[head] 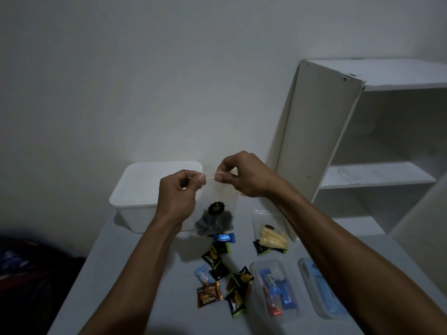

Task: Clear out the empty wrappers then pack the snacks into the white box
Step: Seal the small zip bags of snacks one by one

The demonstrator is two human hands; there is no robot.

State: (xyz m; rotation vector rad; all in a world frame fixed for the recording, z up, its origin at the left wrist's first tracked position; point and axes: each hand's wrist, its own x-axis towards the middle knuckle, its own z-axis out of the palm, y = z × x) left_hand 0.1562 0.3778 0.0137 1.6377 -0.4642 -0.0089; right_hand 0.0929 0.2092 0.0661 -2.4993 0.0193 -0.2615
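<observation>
Dim light is falling across a pale table (150, 298) set against a bare wall, with an open white shelf unit (377, 165) standing to the right. Both hands are raised above the table and pinching the top edge of a clear zip bag (215, 213): the left hand (177, 197) is clamped on one corner, the right hand (244, 175) on the other, the strip stretched taut between them. Dark snacks are sagging in the bag's bottom, which is hanging in front of the white box (145, 197), whose lid is on.

Likely, the seal is being pressed shut or pulled open; I cannot tell which. If it is parting, a sharp tug could spill the contents over the loose packets (217, 274) lying below. A weak pinch could drop the bag onto them.

Near the right forearm, a second bag (271, 233) of pale sticks is lying flat, and two clear tubs (273, 286) are sitting beyond it. With the box closed, nothing is going in until that lid comes off.
</observation>
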